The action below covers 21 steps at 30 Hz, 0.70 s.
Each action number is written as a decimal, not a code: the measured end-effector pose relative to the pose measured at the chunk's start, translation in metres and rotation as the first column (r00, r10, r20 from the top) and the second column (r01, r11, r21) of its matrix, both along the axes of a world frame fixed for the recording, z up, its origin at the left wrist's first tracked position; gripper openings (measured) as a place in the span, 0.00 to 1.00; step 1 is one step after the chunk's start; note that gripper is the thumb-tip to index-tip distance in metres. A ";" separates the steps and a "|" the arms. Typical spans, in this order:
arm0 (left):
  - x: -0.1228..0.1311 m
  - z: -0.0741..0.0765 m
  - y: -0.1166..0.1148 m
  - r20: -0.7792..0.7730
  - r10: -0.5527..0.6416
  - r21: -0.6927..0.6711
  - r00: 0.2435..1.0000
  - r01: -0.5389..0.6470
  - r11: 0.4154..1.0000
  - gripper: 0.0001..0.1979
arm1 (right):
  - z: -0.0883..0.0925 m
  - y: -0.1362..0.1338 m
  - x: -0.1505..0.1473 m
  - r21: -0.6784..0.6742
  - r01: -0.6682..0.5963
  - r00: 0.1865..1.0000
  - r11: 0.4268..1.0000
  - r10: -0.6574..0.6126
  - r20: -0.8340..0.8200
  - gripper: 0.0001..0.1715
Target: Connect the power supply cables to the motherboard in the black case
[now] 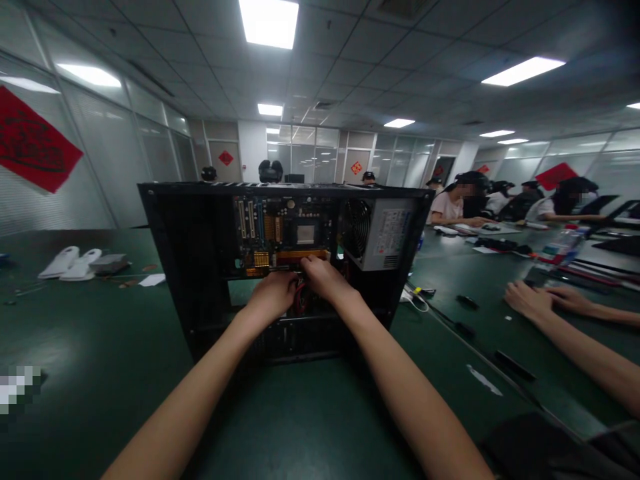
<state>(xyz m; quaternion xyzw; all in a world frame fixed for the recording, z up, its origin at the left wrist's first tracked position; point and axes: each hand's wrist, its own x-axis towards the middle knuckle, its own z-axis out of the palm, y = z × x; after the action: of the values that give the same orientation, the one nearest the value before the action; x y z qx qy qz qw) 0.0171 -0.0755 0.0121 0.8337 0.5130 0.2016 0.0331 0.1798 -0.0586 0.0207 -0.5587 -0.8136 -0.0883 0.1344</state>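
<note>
A black computer case (165, 267) stands on the table in front of me with its side open. Inside it are a motherboard (323, 220) with a bare square processor and, at the right, a grey power supply (387, 237) with a fan. My left hand (275, 292) is curled at the motherboard's lower edge, beside red cables (301, 299). Just right of it, my right hand (323, 277) has its fingers closed below the orange memory slots (295, 255). What the fingertips of either hand hold is hidden or too small to make out.
White slippers (75, 263) and a grey box (109, 263) lie on the green table (125, 340) at left. On the right are a cable (445, 320), small black parts (467, 302), a plastic bottle (565, 243) and another person's hands (533, 299). People sit further back.
</note>
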 end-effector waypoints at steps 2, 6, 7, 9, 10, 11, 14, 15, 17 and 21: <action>0.001 0.000 -0.001 -0.034 -0.002 0.019 0.999 0.002 1.000 0.17 | -0.001 -0.001 0.000 0.011 0.023 1.000 1.000 -0.023 0.002 0.16; 0.001 0.001 -0.002 -0.049 -0.013 0.038 0.999 0.015 0.999 0.17 | -0.005 -0.002 -0.001 0.032 0.049 0.999 0.998 -0.049 0.000 0.16; 0.000 0.001 -0.002 -0.046 -0.016 0.040 0.999 0.018 0.999 0.17 | -0.007 -0.002 0.000 0.040 0.042 0.999 0.998 -0.041 -0.003 0.16; -0.001 0.000 -0.001 -0.038 -0.023 0.037 0.999 0.024 0.999 0.16 | -0.010 -0.001 0.002 0.048 0.010 1.000 0.999 -0.009 -0.017 0.15; -0.002 -0.001 0.000 -0.032 -0.028 0.033 0.999 0.029 0.999 0.16 | -0.011 -0.001 0.003 0.048 -0.014 0.999 0.999 0.015 -0.033 0.15; -0.002 -0.002 0.001 -0.025 -0.033 0.029 0.999 0.034 0.999 0.16 | -0.012 0.000 0.006 0.047 -0.040 0.998 0.998 0.042 -0.053 0.15; -0.003 -0.003 0.002 -0.005 -0.045 0.024 0.999 0.045 0.999 0.16 | -0.012 0.002 0.014 0.032 -0.126 0.985 0.991 0.129 -0.112 0.15; -0.003 -0.003 0.002 0.003 -0.050 0.025 0.999 0.050 0.998 0.16 | -0.011 0.003 0.017 0.024 -0.148 0.981 0.989 0.150 -0.120 0.15; -0.003 -0.003 0.002 0.012 -0.060 0.024 0.998 0.060 0.998 0.17 | -0.010 0.005 0.021 0.008 -0.168 0.978 0.986 0.167 -0.123 0.14; -0.002 -0.004 0.002 -0.027 -0.055 0.002 0.998 0.055 0.998 0.17 | -0.009 0.008 0.024 -0.002 -0.123 0.984 0.992 0.121 -0.128 0.14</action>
<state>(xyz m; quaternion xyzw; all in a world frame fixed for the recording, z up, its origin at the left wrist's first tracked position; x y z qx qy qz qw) 0.0151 -0.0739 0.0085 0.8502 0.4901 0.1899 0.0305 0.2035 -0.0507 0.0118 -0.5130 -0.8365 -0.0401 0.1886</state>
